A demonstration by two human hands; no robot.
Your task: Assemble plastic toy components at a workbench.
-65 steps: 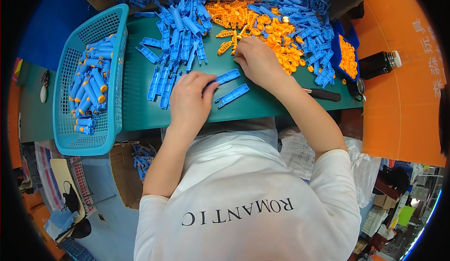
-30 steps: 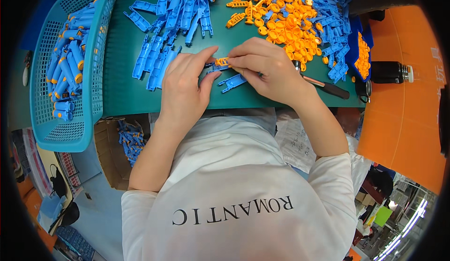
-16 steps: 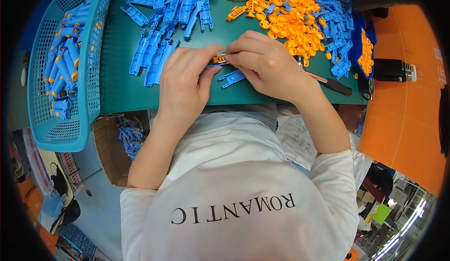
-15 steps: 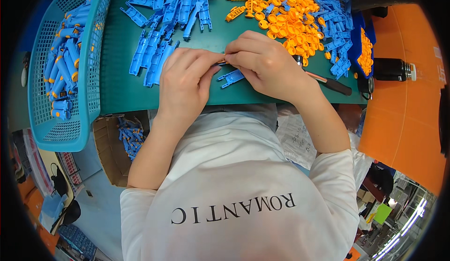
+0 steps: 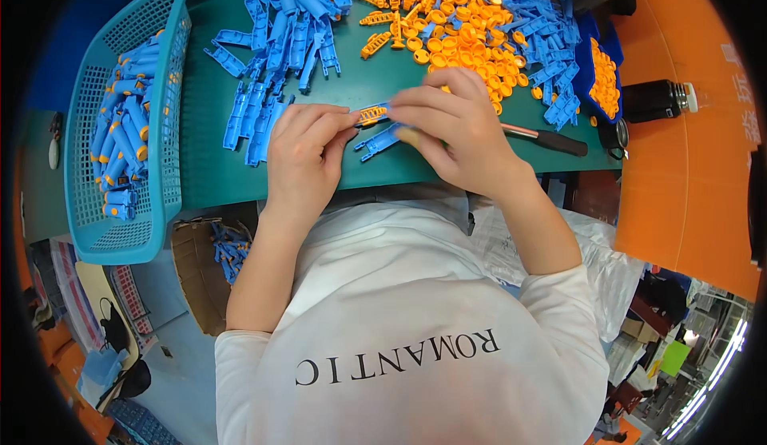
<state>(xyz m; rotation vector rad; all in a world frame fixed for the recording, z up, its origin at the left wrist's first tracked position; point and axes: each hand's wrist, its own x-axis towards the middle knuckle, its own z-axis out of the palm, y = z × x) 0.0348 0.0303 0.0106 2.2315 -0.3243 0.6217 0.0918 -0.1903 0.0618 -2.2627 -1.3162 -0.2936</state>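
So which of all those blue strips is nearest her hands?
The blue strip lying alone on the green table, just below the piece pinched between the left hand and right hand. The other blue strips lie heaped farther back.

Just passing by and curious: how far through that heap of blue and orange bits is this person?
Done: the teal basket holds a modest batch of blue pieces with orange ends. In hand: the left hand and right hand hold a blue piece with an orange insert between them. Left: big piles of loose blue pieces and orange parts, so most remains.
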